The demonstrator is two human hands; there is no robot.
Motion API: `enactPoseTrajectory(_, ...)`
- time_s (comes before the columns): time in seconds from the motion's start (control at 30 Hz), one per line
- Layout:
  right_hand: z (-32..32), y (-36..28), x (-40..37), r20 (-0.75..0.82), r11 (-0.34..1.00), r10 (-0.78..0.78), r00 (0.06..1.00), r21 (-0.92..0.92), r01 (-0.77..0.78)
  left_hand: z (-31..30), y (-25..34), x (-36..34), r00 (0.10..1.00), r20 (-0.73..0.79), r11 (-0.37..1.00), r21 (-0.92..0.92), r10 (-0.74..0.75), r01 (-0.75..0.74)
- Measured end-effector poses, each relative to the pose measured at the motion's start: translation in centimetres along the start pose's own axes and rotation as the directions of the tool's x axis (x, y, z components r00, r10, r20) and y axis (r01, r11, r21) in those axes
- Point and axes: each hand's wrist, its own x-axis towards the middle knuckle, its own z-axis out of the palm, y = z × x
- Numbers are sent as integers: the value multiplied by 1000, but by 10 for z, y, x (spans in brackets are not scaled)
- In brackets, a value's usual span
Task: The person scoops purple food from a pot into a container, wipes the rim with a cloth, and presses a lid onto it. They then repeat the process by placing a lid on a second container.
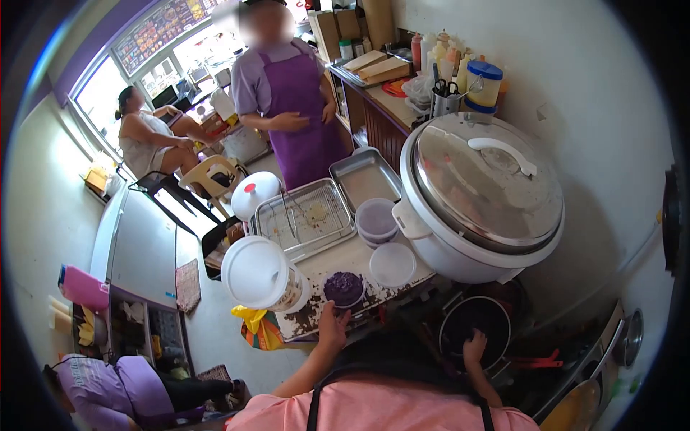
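A small round plastic tub (345, 304) filled with crumbly, dark purple food (344, 286) stands at the near edge of the worn table. My left hand (334, 325) grips the tub's near side, with the thumb by the rim and the fingers partly hidden below it. Lower down on the right, my right hand (474, 346) reaches over the dark inside of a round black pan (453, 323). Its fingertips blur into the dark, so I cannot make out whether they hold anything. Beside the tub lies a round translucent lid (393, 265).
A white bucket (253, 267), stacked tubs (376, 218), a wire-rack tray (305, 215) and a large lidded cooker (480, 187) crowd the table (316, 266). A person in a purple apron (302, 115) stands opposite. Another sits behind; a third bends at lower left (122, 388).
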Motion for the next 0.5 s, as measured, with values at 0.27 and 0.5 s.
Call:
enactPoseTrajectory(0.27, 2, -73, 24, -23, 926, -294, 956, 243, 290, 14, 8, 24, 999, -8, 994, -101, -46, 45)
enactPoseTrajectory(0.5, -36, -131, 23, 156, 891, -376, 913, 332, 310, 18, 25, 19, 993, 40, 993, -52, -107, 109)
